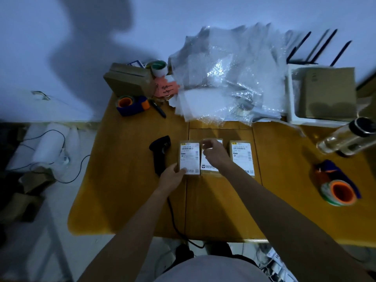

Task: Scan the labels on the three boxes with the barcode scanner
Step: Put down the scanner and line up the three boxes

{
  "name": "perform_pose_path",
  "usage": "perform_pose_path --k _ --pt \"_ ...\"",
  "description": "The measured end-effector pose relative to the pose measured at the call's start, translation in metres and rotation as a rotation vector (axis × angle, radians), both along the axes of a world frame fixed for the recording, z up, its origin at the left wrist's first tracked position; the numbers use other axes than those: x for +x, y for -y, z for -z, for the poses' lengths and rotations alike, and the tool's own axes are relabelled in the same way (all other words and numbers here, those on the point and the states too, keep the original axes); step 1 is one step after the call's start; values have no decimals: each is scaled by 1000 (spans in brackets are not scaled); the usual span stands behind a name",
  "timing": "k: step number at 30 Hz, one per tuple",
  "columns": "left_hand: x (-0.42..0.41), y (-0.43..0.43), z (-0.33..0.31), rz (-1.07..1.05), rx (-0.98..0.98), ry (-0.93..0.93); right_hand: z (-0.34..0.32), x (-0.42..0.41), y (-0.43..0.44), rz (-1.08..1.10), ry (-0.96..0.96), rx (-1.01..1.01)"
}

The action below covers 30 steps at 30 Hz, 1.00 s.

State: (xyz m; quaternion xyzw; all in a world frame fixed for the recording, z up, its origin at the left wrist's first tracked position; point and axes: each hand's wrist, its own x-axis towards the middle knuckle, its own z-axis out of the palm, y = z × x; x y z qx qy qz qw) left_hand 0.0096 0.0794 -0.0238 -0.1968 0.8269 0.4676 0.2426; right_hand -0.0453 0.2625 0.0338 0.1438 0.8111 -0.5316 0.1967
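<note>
3 labelled boxes (pixel 216 157) are lined up beside 1 barcode scanner (pixel 159 152); the left box (pixel 189 157) is pinched by the left hand (pixel 173 176), the middle box touched by the loosely curled right hand (pixel 215 152).

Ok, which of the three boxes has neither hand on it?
The right box. The left hand grips the left box at its near corner, and the right hand covers the middle box.

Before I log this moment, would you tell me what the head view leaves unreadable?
- Middle box label: mostly covered by the right hand, which is motion-blurred.
- Left box and right box labels: print too small.
- Barcode scanner: lower handle hidden behind the left hand.
</note>
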Motion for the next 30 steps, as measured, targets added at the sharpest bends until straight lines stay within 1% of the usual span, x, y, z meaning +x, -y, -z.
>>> perform_pose_path --k 2,4,6,7,9,12,14,16,22,27,30 --pt "1 -2 15 -12 3 15 4 5 -23 70 -19 59" --pt "-2 -4 32 -18 14 17 10 12 -45 85 -97 278" --pt "1 -13 15 -14 10 5 19 21 -61 14 -137 498" --pt "1 -17 9 -9 6 -1 23 26 -68 -22 -120 560" --pt "0 -23 3 -15 6 -2 30 36 -81 -41 -30 622" --pt "-3 -29 3 -44 -1 4 43 47 -94 -38 90 607" --pt "-5 -34 4 -28 -9 16 54 52 -99 -49 129 563" --pt "-7 -39 4 8 -15 33 60 56 -104 -36 127 539" --pt "-16 -53 3 88 -19 55 60 54 -124 -4 103 574" --pt "-15 -74 7 119 11 54 65 55 -144 34 109 607" --pt "-14 -80 10 105 14 45 68 56 -155 15 100 626"
